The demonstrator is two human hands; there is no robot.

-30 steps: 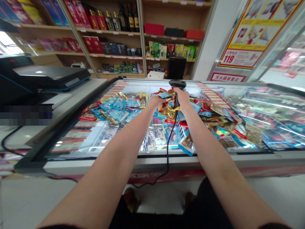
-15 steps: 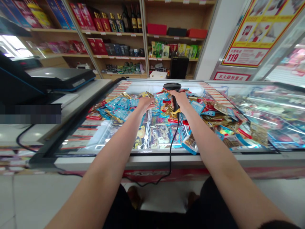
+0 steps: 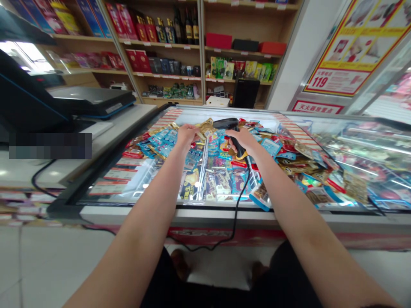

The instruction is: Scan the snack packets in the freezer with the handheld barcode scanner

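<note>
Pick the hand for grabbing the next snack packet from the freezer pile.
Left, most likely: the left hand appears empty and sits right at the foil packets, while the right hand is wrapped around the corded barcode scanner.

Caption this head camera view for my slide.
Right hand grips a corded barcode scanner over a shop display freezer heaped with snack packets, left hand among the packets.

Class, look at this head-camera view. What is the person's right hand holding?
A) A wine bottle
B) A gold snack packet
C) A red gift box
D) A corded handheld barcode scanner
D: the right hand is wrapped around the handle of a black corded barcode scanner, with its cable hanging down below.
</note>
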